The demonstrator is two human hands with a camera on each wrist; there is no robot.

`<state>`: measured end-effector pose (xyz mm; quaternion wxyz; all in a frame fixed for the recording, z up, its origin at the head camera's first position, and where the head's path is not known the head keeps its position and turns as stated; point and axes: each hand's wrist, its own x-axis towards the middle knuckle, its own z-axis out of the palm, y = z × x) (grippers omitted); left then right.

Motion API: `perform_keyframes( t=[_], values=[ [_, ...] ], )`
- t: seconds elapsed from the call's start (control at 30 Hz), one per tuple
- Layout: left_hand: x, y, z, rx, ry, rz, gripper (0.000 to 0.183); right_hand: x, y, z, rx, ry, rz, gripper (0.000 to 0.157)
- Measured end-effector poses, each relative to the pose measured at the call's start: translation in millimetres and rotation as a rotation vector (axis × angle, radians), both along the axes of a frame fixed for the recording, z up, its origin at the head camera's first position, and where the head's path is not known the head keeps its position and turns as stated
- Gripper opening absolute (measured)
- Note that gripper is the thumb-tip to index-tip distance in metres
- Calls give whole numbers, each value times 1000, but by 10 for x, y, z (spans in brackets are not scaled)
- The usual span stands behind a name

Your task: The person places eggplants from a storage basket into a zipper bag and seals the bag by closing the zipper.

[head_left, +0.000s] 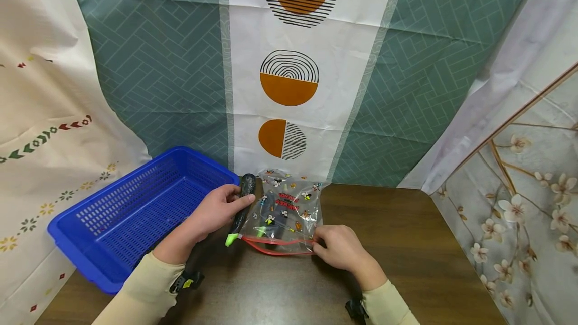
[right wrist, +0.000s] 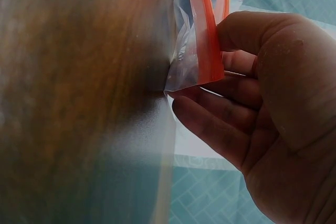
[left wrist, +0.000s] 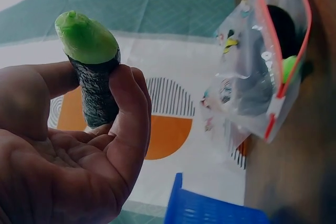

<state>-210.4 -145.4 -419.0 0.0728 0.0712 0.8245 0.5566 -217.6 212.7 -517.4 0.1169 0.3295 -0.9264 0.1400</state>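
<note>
My left hand (head_left: 218, 209) grips a long dark eggplant (head_left: 244, 204) with a bright green cap (left wrist: 86, 38), its capped end toward me in the head view. Right beside it lies a clear zip bag (head_left: 289, 199) printed with small cartoon figures, its red-edged mouth (head_left: 275, 252) parted and facing me. Inside the bag is another dark thing with a green end (left wrist: 289, 68), seen through the plastic. At the right corner of the mouth, my right hand (head_left: 340, 247) pinches the red zip strip (right wrist: 210, 51) between thumb and fingers.
A blue slotted plastic basket (head_left: 108, 209) stands on the left of the brown wooden table (head_left: 384, 224). Patterned cloth (head_left: 289, 114) hangs behind the table, with a flowered sheet (head_left: 519, 214) on the right and a cream cloth (head_left: 40, 89) on the left.
</note>
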Motion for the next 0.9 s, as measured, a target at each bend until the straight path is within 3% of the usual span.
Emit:
perform_keyframes(
  t=[0.33,0.6,0.9],
  values=[
    [15,141,-176,-9,-25,-9,49,-6,4,-15,6,-5,-2,23],
    [27,218,-269,-74,-8,-15,46,-1,1,5,14,-10,-5,22],
    [58,347,-403,-60,-10,-75,42,-2,2,3,10,-1,-5,21]
  ],
)
